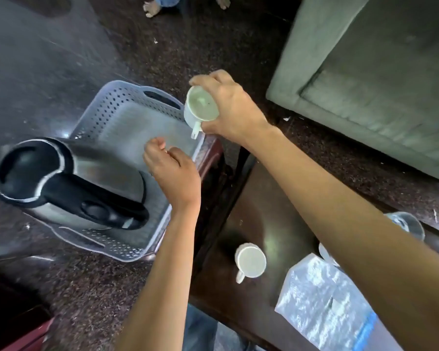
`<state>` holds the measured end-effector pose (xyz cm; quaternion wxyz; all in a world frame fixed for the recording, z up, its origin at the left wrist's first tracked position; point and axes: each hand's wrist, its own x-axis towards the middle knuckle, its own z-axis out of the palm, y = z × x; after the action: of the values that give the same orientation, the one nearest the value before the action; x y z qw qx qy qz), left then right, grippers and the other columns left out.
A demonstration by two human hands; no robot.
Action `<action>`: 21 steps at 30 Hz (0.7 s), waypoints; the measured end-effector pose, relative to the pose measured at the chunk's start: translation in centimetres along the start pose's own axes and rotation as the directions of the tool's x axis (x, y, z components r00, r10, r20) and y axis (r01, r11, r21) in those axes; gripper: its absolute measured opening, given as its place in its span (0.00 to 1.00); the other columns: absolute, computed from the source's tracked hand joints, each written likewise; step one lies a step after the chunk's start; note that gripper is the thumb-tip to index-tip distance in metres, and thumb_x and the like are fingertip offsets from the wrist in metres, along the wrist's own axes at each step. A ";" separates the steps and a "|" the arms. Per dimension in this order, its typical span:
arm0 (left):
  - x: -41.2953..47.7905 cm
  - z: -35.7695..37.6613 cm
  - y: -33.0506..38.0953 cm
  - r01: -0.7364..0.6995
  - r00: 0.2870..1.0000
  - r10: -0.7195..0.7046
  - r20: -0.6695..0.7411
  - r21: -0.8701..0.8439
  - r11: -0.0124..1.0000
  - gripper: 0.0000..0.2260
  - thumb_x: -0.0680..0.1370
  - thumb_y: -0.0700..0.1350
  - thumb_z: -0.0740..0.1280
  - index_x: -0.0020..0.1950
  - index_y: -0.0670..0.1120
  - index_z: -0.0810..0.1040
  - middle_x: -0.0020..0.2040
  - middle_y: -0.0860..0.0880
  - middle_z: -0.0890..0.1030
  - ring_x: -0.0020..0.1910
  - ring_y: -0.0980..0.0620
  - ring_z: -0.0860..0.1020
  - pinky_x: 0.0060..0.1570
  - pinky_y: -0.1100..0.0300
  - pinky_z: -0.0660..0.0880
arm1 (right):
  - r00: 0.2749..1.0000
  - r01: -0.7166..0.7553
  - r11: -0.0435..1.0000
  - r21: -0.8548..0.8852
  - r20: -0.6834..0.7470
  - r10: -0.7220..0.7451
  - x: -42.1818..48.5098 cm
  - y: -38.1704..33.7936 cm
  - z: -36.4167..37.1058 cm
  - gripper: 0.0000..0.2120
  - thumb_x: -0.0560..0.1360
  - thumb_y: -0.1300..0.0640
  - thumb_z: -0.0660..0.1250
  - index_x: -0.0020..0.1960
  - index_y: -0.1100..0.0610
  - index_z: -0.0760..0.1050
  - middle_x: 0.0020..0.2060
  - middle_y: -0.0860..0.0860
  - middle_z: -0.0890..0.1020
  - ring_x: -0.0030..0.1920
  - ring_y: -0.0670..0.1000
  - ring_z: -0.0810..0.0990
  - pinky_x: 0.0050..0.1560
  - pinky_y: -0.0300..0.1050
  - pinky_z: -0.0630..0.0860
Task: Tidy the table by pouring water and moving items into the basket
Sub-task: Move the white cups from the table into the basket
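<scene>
A pale perforated plastic basket sits on a small stand left of the dark table. A steel kettle with a black lid and handle stands inside the basket's near half. My right hand grips a white cup from above, holding it over the basket's far right corner with its handle pointing down. My left hand hovers over the basket beside the kettle, fingers curled, holding nothing. A second white cup stands upright on the table.
On the table's right side lie a shiny plastic packet and a clear glass, partly hidden behind my right arm. A grey-green sofa fills the upper right. Another person's bare feet show at the top. The floor is dark speckled stone.
</scene>
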<state>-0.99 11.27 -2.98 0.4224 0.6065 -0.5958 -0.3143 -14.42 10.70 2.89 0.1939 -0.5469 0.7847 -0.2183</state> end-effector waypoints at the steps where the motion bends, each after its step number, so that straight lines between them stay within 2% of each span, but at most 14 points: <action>1: 0.9 0.0 -0.1 0.030 0.999 -0.030 -0.031 -0.008 1.000 0.13 0.74 0.35 0.55 0.56 0.34 0.71 0.55 0.37 0.74 0.55 0.41 0.74 0.56 0.55 0.70 | 0.999 0.043 0.999 -0.018 0.022 -0.043 1.4 -0.9 0.6 0.39 0.60 0.56 0.77 0.68 0.49 0.68 0.62 0.53 0.70 0.58 0.60 0.75 0.58 0.57 0.75; 3: 2.3 0.1 -0.3 0.104 0.991 -0.107 -0.082 -0.036 0.994 0.14 0.75 0.33 0.55 0.58 0.32 0.70 0.57 0.36 0.73 0.57 0.41 0.72 0.56 0.65 0.65 | 0.990 0.126 0.989 -0.071 0.064 -0.122 3.8 -2.3 1.8 0.39 0.60 0.55 0.77 0.69 0.49 0.68 0.62 0.52 0.70 0.61 0.59 0.72 0.60 0.58 0.73; 6: 4.4 0.0 -1.2 0.218 0.965 -0.230 -0.124 -0.102 0.971 0.13 0.76 0.31 0.55 0.60 0.30 0.69 0.60 0.34 0.72 0.60 0.41 0.71 0.55 0.71 0.63 | 0.968 0.212 0.964 -0.160 0.169 -0.185 6.9 -4.6 3.5 0.38 0.64 0.54 0.77 0.70 0.47 0.65 0.65 0.50 0.69 0.65 0.57 0.66 0.62 0.56 0.69; 10: 5.6 0.4 -2.4 0.290 0.938 -0.315 -0.142 -0.173 0.941 0.13 0.78 0.31 0.55 0.61 0.27 0.68 0.62 0.31 0.71 0.62 0.39 0.71 0.47 0.84 0.59 | 0.929 0.328 0.919 -0.217 0.253 -0.271 10.0 -6.2 6.4 0.38 0.63 0.55 0.77 0.69 0.50 0.66 0.65 0.48 0.71 0.68 0.54 0.62 0.66 0.51 0.62; 15: 6.3 1.2 -3.7 0.318 0.928 -0.348 -0.135 -0.201 0.926 0.12 0.77 0.30 0.55 0.59 0.27 0.69 0.60 0.31 0.73 0.60 0.39 0.72 0.48 0.83 0.60 | 0.911 0.376 0.889 -0.260 0.276 -0.305 12.5 -7.1 10.0 0.37 0.62 0.57 0.77 0.67 0.53 0.67 0.63 0.47 0.72 0.70 0.54 0.60 0.68 0.49 0.57; 19: 6.0 1.4 -4.1 0.299 0.937 -0.326 -0.126 -0.192 0.935 0.14 0.76 0.35 0.56 0.58 0.29 0.70 0.58 0.33 0.74 0.58 0.40 0.72 0.54 0.71 0.64 | 0.933 0.341 0.905 -0.256 0.213 -0.291 13.5 -7.5 12.0 0.34 0.63 0.55 0.77 0.65 0.55 0.67 0.64 0.49 0.72 0.71 0.54 0.59 0.70 0.49 0.55; 21: 5.8 1.5 -4.2 0.294 0.939 -0.319 -0.125 -0.185 0.938 0.12 0.77 0.33 0.56 0.58 0.30 0.70 0.58 0.33 0.74 0.57 0.43 0.72 0.54 0.75 0.64 | 0.946 0.306 0.922 -0.237 0.185 -0.266 13.8 -7.7 12.4 0.35 0.63 0.54 0.77 0.65 0.56 0.66 0.64 0.50 0.73 0.72 0.55 0.58 0.71 0.51 0.54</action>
<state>0.14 5.04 -6.69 0.4608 0.6778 -0.4318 -0.3766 -6.24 -6.24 -4.06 0.1439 -0.6914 0.7014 -0.0969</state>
